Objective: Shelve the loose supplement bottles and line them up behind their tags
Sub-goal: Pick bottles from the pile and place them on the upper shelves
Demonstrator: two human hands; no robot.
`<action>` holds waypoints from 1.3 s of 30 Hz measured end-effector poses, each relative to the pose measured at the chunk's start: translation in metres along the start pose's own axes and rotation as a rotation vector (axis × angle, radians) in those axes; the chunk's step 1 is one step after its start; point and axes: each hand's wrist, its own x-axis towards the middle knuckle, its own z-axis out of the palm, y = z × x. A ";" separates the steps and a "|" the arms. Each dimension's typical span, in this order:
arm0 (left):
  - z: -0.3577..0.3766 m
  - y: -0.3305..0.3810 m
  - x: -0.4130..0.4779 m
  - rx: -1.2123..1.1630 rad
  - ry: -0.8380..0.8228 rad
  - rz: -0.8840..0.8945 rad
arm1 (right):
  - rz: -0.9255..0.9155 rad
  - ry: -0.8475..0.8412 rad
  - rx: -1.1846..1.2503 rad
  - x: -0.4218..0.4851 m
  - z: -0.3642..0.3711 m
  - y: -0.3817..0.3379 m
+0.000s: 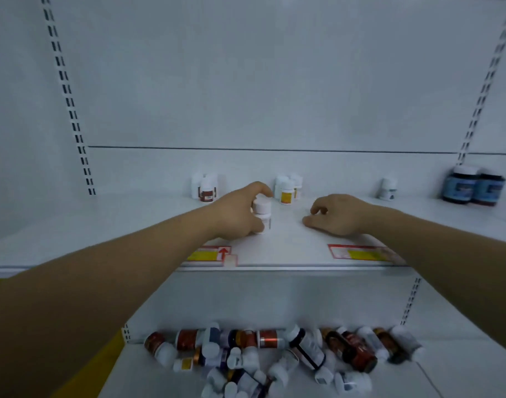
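Head view: left hand (236, 214) curls round white bottle (262, 208).

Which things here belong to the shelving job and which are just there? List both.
Job: left hand gripping white bottle; right hand resting on shelf; loose bottle pile below; left price tag; right price tag; red-label bottles; yellow-label bottles.
Just there: slotted upright; back panel; yellow strip.
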 end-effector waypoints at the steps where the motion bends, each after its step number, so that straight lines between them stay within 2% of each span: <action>1: 0.009 0.010 0.008 -0.009 -0.005 0.011 | 0.013 -0.012 -0.001 -0.001 -0.001 0.017; 5: 0.036 0.040 0.042 0.029 0.011 0.038 | 0.039 -0.067 -0.004 0.004 -0.006 0.065; 8: 0.049 0.050 0.060 0.110 0.050 0.040 | -0.011 -0.081 0.043 0.013 -0.010 0.073; 13: 0.046 0.049 0.068 0.197 0.035 -0.136 | -0.202 -0.023 0.323 0.026 -0.015 0.061; 15: 0.040 0.040 0.061 0.273 -0.033 -0.245 | -0.265 0.016 0.426 0.029 -0.015 0.052; 18: 0.045 0.025 0.051 0.423 -0.221 -0.342 | -0.323 0.096 0.388 0.038 -0.010 0.039; 21: 0.053 0.020 0.053 0.521 -0.247 -0.346 | -0.294 0.178 0.338 0.055 -0.006 0.039; 25: 0.055 0.017 0.054 0.550 -0.236 -0.333 | -0.184 0.219 0.269 0.078 -0.006 0.054; 28: 0.055 0.018 0.052 0.552 -0.233 -0.328 | -0.173 0.240 0.206 0.090 -0.002 0.060; 32: 0.056 0.018 0.051 0.556 -0.226 -0.326 | -0.195 0.276 0.245 0.101 0.003 0.057; 39: 0.056 0.019 0.051 0.543 -0.223 -0.333 | -0.130 0.346 0.314 0.113 0.008 0.056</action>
